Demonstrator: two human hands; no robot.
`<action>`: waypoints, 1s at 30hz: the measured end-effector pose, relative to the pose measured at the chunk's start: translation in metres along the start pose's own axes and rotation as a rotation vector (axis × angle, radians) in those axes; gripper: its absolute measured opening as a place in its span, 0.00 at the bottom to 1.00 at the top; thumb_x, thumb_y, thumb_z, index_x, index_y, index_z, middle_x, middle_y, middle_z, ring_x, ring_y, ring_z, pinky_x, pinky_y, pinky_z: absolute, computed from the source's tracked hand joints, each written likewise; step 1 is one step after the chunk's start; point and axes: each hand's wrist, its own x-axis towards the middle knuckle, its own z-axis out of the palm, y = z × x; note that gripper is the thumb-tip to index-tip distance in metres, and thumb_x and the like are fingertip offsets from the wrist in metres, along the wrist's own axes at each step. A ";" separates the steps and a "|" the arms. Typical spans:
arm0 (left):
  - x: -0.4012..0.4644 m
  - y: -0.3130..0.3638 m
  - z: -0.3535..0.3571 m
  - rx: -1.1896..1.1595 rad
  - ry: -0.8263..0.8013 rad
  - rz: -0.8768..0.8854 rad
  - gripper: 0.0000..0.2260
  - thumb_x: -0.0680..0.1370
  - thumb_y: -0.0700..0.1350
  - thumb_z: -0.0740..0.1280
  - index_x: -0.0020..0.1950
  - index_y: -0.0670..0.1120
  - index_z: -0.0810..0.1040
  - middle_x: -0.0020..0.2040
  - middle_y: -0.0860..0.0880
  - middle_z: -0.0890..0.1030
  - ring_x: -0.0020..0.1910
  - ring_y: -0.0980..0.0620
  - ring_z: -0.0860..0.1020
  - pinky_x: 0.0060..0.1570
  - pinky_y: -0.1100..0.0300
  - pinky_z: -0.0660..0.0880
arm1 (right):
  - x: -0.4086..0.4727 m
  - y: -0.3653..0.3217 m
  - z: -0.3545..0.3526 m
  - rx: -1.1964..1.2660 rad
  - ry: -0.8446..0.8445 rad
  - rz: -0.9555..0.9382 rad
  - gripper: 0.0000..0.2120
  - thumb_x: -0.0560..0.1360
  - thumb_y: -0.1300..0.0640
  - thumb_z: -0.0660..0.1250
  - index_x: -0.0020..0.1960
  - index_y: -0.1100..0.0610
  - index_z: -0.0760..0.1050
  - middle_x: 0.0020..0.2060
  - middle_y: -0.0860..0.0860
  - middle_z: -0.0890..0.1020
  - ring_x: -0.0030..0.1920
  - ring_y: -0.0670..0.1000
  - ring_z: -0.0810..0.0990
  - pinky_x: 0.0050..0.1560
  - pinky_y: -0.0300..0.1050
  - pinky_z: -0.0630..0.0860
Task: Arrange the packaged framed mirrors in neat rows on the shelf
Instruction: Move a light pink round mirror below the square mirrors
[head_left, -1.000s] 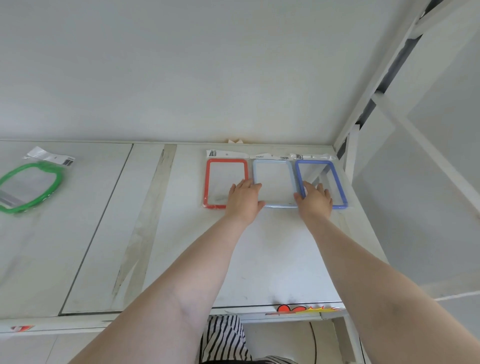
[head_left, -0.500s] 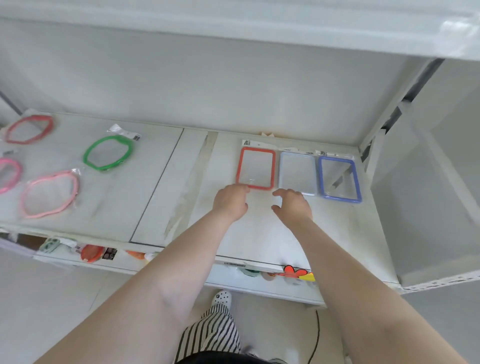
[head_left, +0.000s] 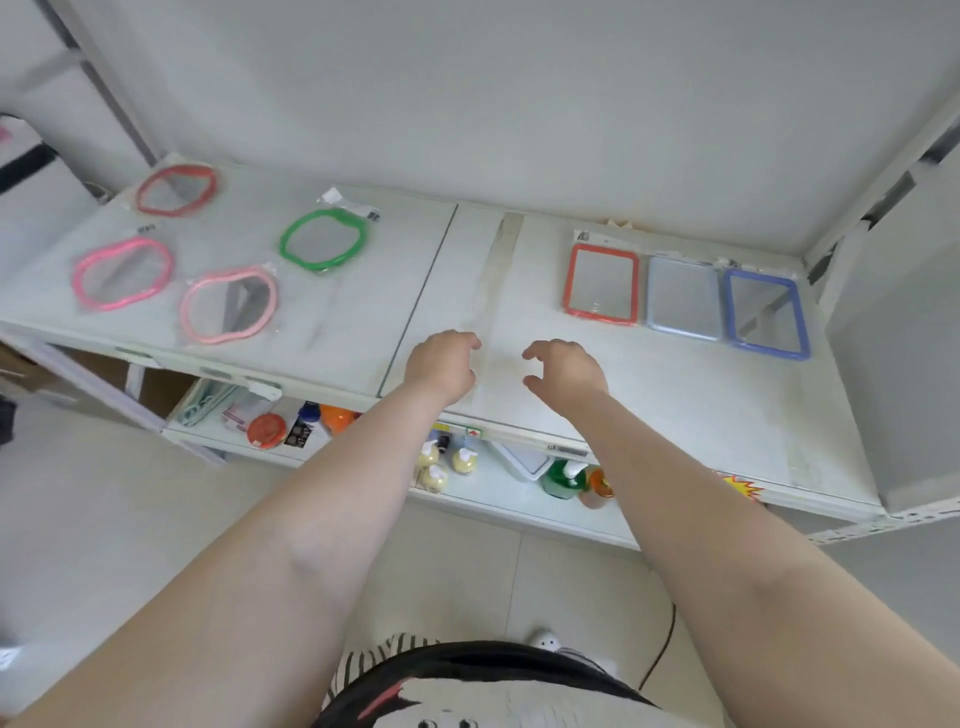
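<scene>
Head view: left hand (head_left: 441, 371) and right hand (head_left: 566, 371) hovered mid-frame, fingers loosely curled, empty; green mirror (head_left: 323, 240) lay upper left, nearer left hand.

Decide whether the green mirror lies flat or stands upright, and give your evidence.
Flat. The green mirror lies face-up on the shelf, its whole oval frame visible from above, with nothing propping it.

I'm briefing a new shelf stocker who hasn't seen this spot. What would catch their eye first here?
Most striking is the tidy row of three rectangular mirrors at the shelf's back right: red mirror, pale blue mirror, dark blue mirror. On the left, the rounded ones lie scattered: green mirror, red oval mirror and two pink. Both hands, left hand and right hand, hover empty over the shelf.
</scene>
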 end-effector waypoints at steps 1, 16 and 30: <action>-0.006 -0.019 -0.006 -0.005 0.005 -0.017 0.23 0.75 0.38 0.63 0.70 0.49 0.71 0.67 0.47 0.75 0.66 0.45 0.73 0.64 0.55 0.70 | 0.000 -0.017 0.006 0.000 -0.002 -0.009 0.18 0.76 0.54 0.65 0.66 0.50 0.73 0.61 0.51 0.78 0.64 0.54 0.72 0.60 0.46 0.70; -0.108 -0.326 -0.092 -0.024 0.093 -0.182 0.22 0.74 0.37 0.63 0.68 0.49 0.74 0.66 0.46 0.77 0.65 0.43 0.74 0.62 0.53 0.73 | -0.006 -0.311 0.135 0.014 -0.096 -0.121 0.18 0.76 0.56 0.64 0.65 0.49 0.73 0.61 0.50 0.78 0.62 0.53 0.74 0.57 0.46 0.73; -0.020 -0.391 -0.109 -0.043 0.099 -0.114 0.23 0.75 0.36 0.64 0.71 0.43 0.70 0.65 0.38 0.73 0.63 0.37 0.74 0.60 0.47 0.72 | 0.076 -0.363 0.139 -0.013 -0.027 -0.037 0.17 0.77 0.57 0.62 0.66 0.52 0.72 0.62 0.53 0.76 0.63 0.54 0.73 0.56 0.47 0.71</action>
